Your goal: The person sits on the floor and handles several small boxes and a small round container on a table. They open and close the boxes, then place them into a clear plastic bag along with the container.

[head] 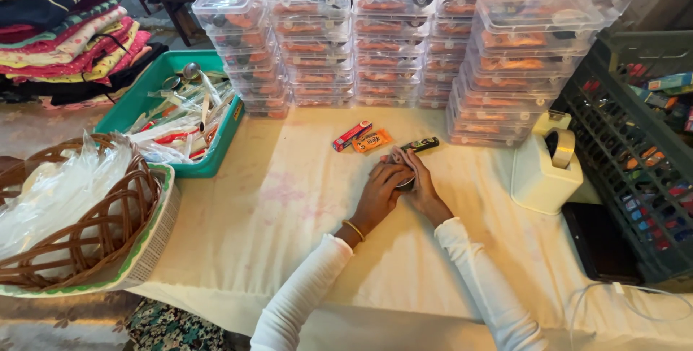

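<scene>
A table (289,206) covered with a pale cloth carried stacks of clear lidded boxes (390,37) along its back, a teal tray (148,94) of wrapped spoons, a wicker basket (79,214), a white tape dispenser (545,167), and three small packets (372,140) near its middle.

Small dark roundish item (406,182), mostly hidden between both hands, on tablecloth

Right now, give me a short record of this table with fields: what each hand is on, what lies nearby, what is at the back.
left hand: cupped over a small dark object, mostly hidden
right hand: on the same object
nearby: red flat packet, orange sachet, dark narrow packet
back: stacked clear plastic lidded boxes
right: white tape dispenser
left: teal plastic tray, brown wicker basket
</scene>
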